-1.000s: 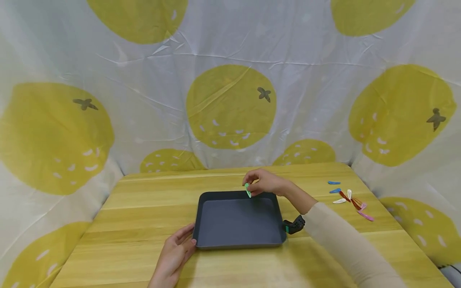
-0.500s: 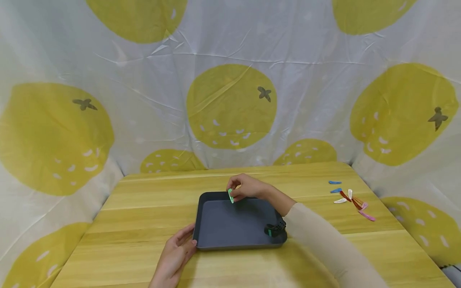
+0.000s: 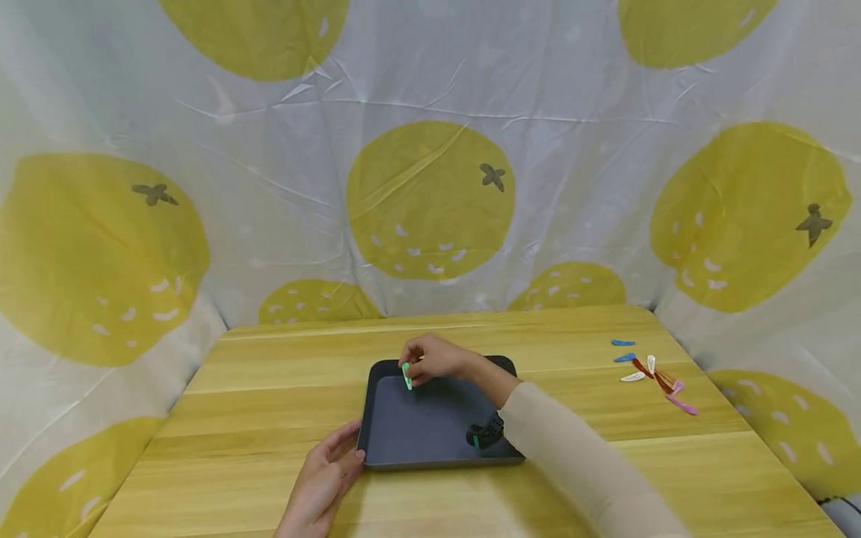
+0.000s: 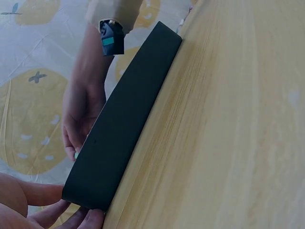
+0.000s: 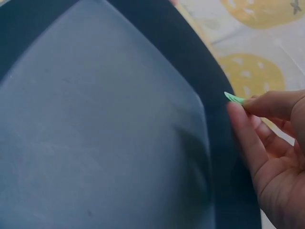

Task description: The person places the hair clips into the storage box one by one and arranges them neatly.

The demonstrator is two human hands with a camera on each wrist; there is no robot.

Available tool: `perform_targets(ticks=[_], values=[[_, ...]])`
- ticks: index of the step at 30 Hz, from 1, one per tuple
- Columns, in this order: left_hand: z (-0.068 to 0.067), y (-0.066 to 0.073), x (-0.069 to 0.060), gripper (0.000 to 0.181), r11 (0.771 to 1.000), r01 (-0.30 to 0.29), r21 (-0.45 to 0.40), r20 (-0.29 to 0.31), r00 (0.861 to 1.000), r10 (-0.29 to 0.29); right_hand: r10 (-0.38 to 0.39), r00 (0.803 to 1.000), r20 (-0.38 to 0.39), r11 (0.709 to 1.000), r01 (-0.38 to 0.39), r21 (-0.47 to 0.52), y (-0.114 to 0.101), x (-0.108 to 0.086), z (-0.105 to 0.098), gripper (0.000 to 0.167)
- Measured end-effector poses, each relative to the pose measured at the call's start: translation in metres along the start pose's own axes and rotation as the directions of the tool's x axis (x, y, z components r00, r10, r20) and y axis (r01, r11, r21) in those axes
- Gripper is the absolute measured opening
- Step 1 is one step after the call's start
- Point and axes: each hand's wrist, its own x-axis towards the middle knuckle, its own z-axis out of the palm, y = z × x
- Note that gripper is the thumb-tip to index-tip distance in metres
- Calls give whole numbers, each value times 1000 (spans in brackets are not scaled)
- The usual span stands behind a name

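Observation:
My right hand [image 3: 433, 359] pinches a light green snap hair clip [image 3: 406, 376] between thumb and fingertips, above the far left part of a dark grey baking tray [image 3: 410, 437]. In the right wrist view the green clip [image 5: 233, 98] sticks out past the fingertips, with the tray's floor [image 5: 95, 124] beside it. My left hand [image 3: 323, 474] holds the tray's near left corner. The left wrist view shows its thumb and fingers [image 4: 45, 194] at the tray's outer wall [image 4: 121, 119]. No other clip shows in the visible part of the tray.
Several hair clips lie at the table's right: blue ones [image 3: 624, 357], white ones [image 3: 632, 377], red ones [image 3: 662, 383] and pink ones [image 3: 682, 405]. A black wrist device [image 3: 486, 432] on the right arm hangs over the tray. A lemon-patterned curtain [image 3: 430, 202] surrounds the wooden table [image 3: 255, 403].
My right hand has moved left across the tray with the green hair clip, from the far right part to the far left. The left hand stays at the tray's corner.

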Motion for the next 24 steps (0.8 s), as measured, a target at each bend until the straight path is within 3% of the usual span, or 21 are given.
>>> perform_targets(ticks=[8, 17, 21, 24], values=[[2, 1, 0, 58, 1000, 17, -12, -10, 1000, -17, 33, 999, -10, 998, -34, -55, 1, 15, 18, 13], [-1, 1, 0, 58, 1000, 17, -12, -17, 1000, -17, -1, 1000, 19, 989, 4, -150, -6, 33, 36, 8], [0, 1, -1, 58, 1000, 19, -17, -13, 1000, -19, 14, 999, 44, 970, -2, -244, -6, 36, 42, 8], [0, 0, -1, 59, 1000, 14, -20, -11, 1000, -15, 11, 999, 52, 939, 8, -343, -6, 36, 45, 8]])
